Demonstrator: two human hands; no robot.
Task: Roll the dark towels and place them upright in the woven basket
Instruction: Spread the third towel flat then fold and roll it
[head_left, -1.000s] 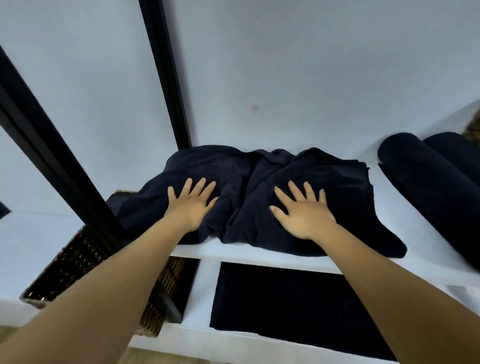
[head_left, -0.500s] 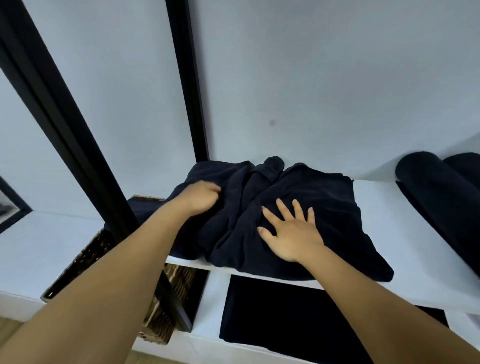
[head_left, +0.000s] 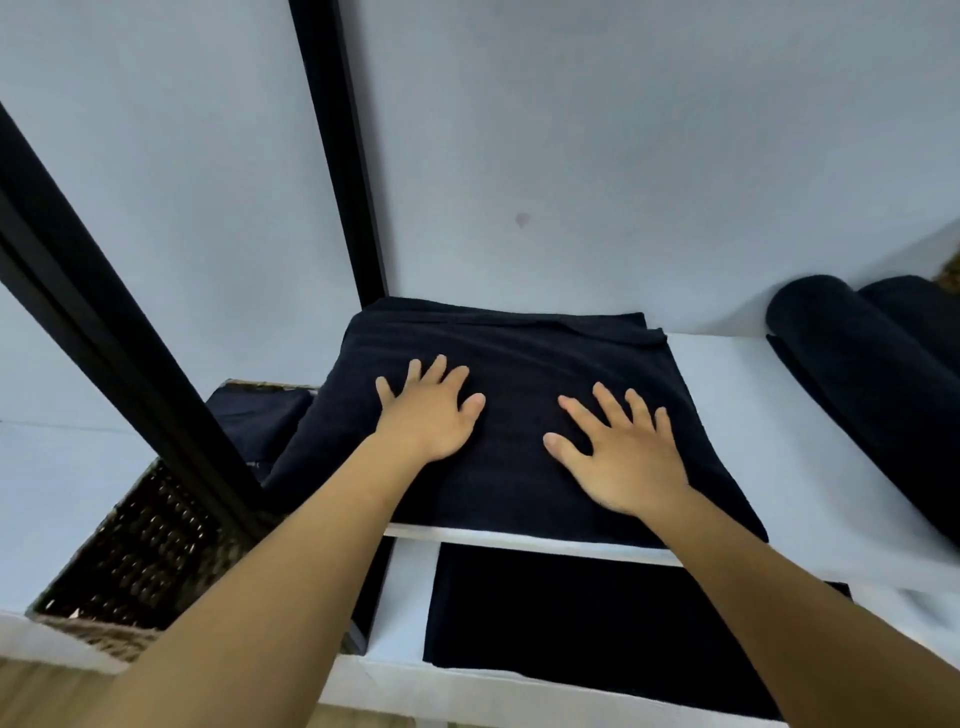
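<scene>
A dark navy towel (head_left: 519, 353) lies spread flat and smooth on the upper white shelf (head_left: 727, 395). My left hand (head_left: 428, 413) rests palm down on its left half, fingers spread. My right hand (head_left: 623, 457) presses flat on its right half, fingers apart. Neither hand grips the cloth. The woven basket (head_left: 135, 551) sits lower left, partly behind a black post, with a dark towel (head_left: 254, 415) at its far end. Two rolled dark towels (head_left: 872, 384) lie on the shelf at the right.
A black frame post (head_left: 119, 364) crosses diagonally in front of the basket, and another (head_left: 343, 156) runs up the wall. A flat dark towel (head_left: 597, 618) lies on the lower white shelf. The pale wall stands close behind the shelf.
The towel was bunched and wrinkled; it now lies flat and smoothed out. My left hand went from closed on a fold to open and flat. My right hand stays flat on the cloth.
</scene>
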